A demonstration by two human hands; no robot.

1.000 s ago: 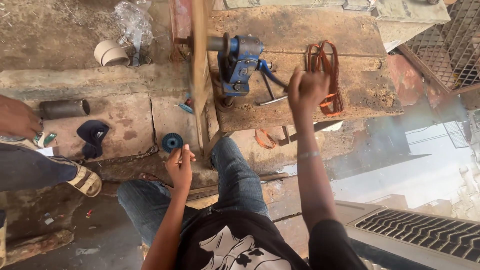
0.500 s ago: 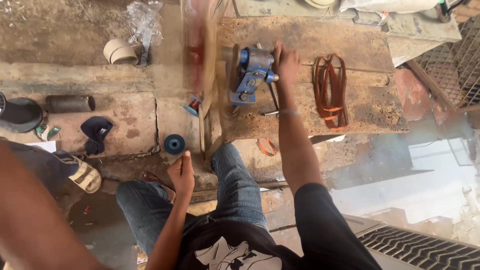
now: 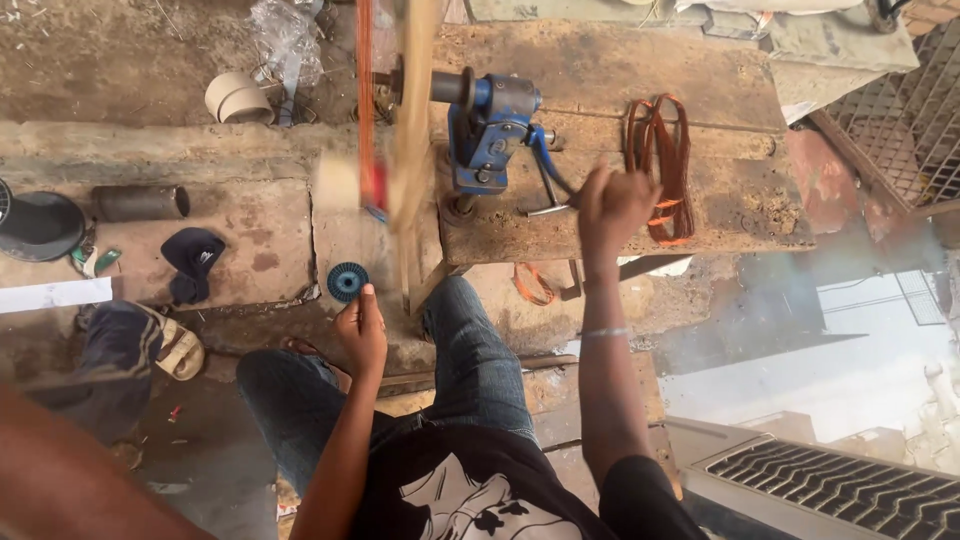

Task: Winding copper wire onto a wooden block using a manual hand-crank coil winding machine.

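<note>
A blue bench vise (image 3: 490, 125) is bolted to a worn wooden workbench (image 3: 720, 215). A long pale strip (image 3: 412, 150) and a thin orange-red bar (image 3: 365, 100) rise from beside the vise jaws toward me, both blurred. My right hand (image 3: 612, 205) is a closed fist just right of the vise's handle bar (image 3: 545, 185); nothing shows in it. My left hand (image 3: 362, 335) hangs low over my jeans (image 3: 470, 360), fingers loose and empty. Its fingertips are just below a small blue flap disc (image 3: 347, 282) on the ground.
A coil of orange-brown cable (image 3: 662, 165) lies on the bench right of my fist. On the concrete at left are a white pipe fitting (image 3: 237, 97), a dark pipe (image 3: 140, 202), a black cap (image 3: 192, 262) and another person's sandalled foot (image 3: 172, 350). Someone's arm (image 3: 60, 480) crosses bottom left.
My right hand went from the cable coil to the vise, then drew back right of the handle as a fist. The upright strip has become blurred. My left hand stays by the disc.
</note>
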